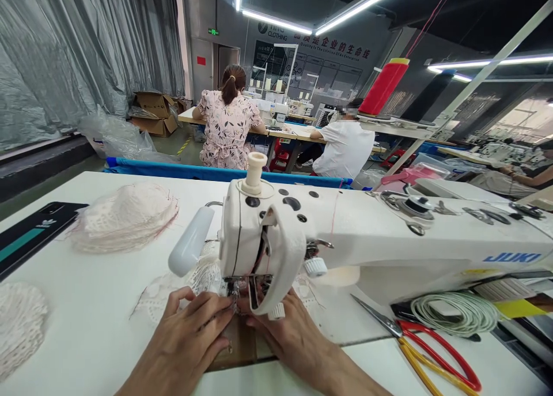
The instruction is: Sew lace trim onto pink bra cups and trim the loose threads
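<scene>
Hands (190,332) (298,332) touch lace (209,276), open room separating the scissors (395,328).

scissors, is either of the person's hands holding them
No, the scissors lie off to the right, apart from both the left hand and the right hand.

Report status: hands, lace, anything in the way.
Left hand, right hand: low at the needle area. White lace: under the sewing machine head, which partly hides right hand. Scissors: off to the right, apart from both hands.
</scene>
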Action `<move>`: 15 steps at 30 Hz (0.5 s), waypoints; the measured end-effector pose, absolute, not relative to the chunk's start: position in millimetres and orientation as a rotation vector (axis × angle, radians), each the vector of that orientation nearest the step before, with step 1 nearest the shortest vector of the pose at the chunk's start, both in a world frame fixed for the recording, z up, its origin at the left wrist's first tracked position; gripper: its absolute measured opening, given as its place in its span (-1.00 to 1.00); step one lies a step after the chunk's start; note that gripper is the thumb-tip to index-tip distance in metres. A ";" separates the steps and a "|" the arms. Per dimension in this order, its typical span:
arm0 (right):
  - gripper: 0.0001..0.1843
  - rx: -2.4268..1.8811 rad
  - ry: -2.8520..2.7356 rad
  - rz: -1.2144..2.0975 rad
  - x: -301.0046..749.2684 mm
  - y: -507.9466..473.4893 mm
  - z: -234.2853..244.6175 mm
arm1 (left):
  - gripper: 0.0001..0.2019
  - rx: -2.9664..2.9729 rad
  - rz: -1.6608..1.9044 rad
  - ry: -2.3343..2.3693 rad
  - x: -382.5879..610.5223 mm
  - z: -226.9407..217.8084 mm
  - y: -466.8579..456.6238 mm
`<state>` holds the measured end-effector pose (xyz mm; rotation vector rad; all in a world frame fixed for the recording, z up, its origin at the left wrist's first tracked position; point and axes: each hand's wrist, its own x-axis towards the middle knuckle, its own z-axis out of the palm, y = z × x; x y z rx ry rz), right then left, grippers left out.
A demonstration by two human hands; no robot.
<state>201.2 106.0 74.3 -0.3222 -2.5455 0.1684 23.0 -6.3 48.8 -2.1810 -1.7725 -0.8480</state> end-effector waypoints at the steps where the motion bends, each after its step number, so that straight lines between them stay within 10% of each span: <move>1: -0.84 -0.316 -2.545 0.141 201.7 106.3 73.9 | -0.76 -2.224 -0.797 -1.742 22.6 49.1 -6.2; 15: -0.79 -0.291 -2.550 0.046 203.8 108.3 71.4 | -0.75 -2.127 -0.816 -1.739 27.4 48.7 -2.5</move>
